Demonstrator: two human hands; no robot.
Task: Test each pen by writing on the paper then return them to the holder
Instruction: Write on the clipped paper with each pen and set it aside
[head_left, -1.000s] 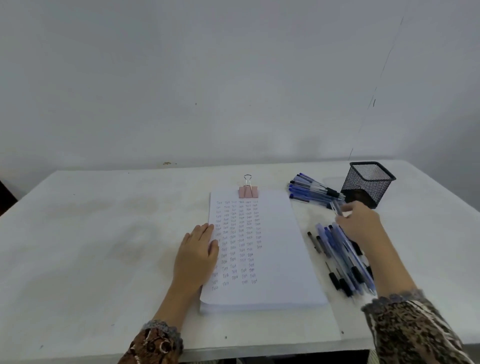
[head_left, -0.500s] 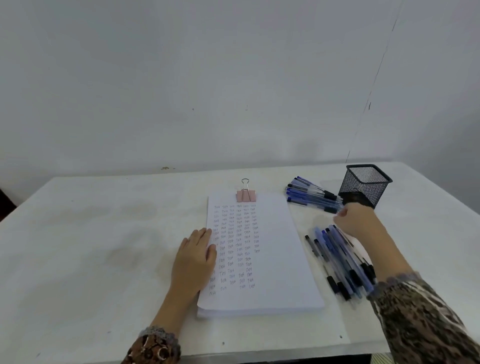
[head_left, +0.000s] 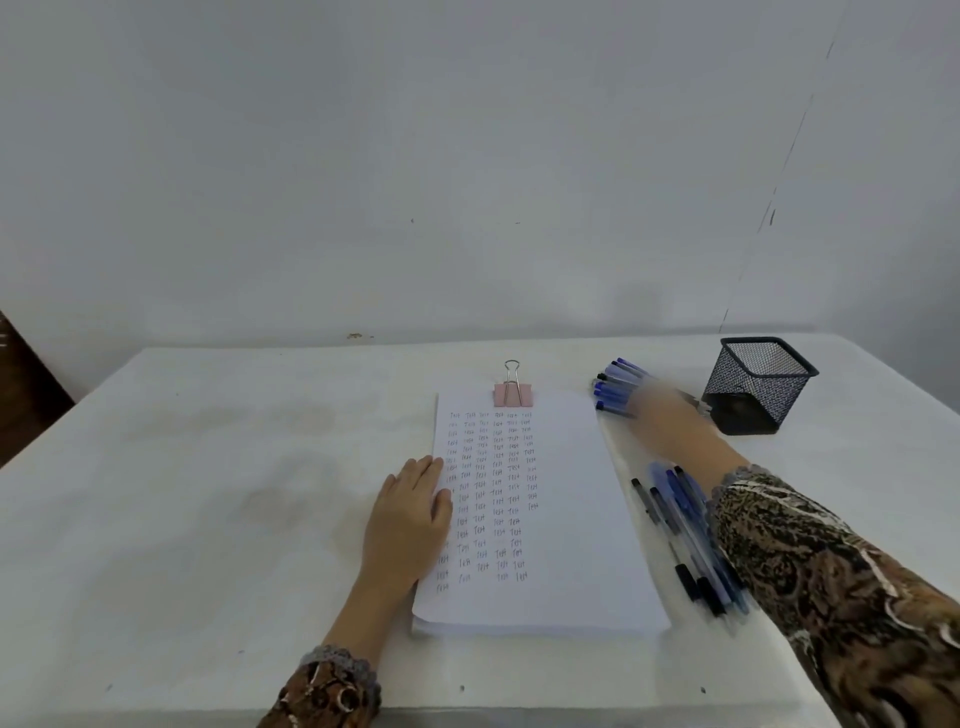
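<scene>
A stack of white paper (head_left: 561, 519) covered with rows of small written words lies in the middle of the table, clipped at the top by a pink binder clip (head_left: 513, 393). My left hand (head_left: 410, 514) rests flat on the paper's left edge. My right hand (head_left: 670, 421) is blurred over the far pile of blue pens (head_left: 613, 387), left of the black mesh holder (head_left: 756, 384); its grip is unclear. A second pile of blue and black pens (head_left: 685, 540) lies right of the paper, partly under my right sleeve.
The white table (head_left: 208, 493) meets a plain white wall at the back. A dark brown object (head_left: 21, 395) shows at the far left edge. The table's front edge runs just below my left wrist.
My right hand has moved from the near pile of pens up and left to the far pile beside the holder. My left hand has stayed on the paper.
</scene>
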